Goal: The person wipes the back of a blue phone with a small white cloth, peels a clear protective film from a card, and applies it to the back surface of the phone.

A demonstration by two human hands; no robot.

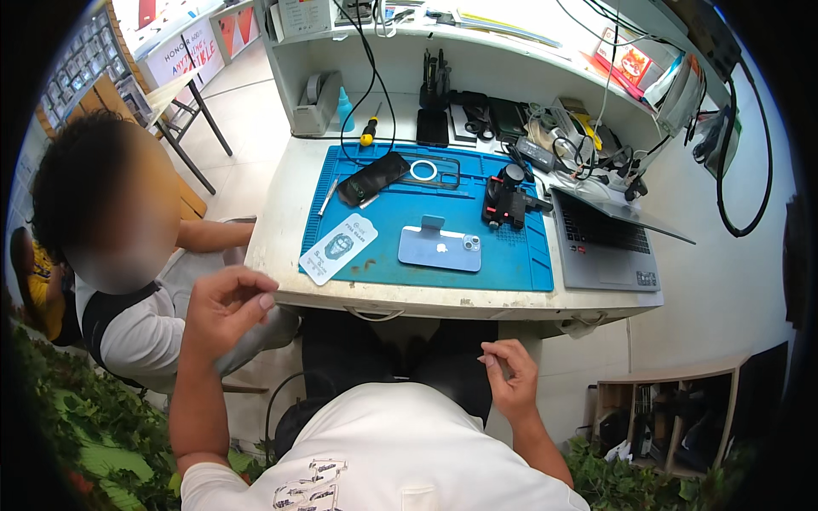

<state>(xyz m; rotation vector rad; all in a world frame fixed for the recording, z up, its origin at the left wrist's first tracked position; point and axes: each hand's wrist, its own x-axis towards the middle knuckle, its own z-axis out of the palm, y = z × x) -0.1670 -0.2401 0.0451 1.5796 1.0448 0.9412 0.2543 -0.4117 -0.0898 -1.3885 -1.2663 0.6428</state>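
My left hand (228, 308) hangs in the air left of the desk's front edge, fingers loosely bent, thumb tip a little apart from the index finger, nothing seen between them. Over my right thigh, my right hand (514, 375) has thumb and fingertips drawn together; whatever they may hold is too small to make out. Neither hand touches the desk. A pale blue phone (439, 251) lies back up on the blue repair mat (388, 230), a small blue-grey tab (433, 222) at its far edge. Left of it lies a white screen-protector packet (338, 249), slanted.
Farther back on the mat are a dark phone (373, 179), a phone case with a white ring (434, 174) and a black-and-red clamp device (509, 200). An open laptop (605, 243) stands right; cables (571, 145) pile behind it. A person (128, 247) sits close on my left.
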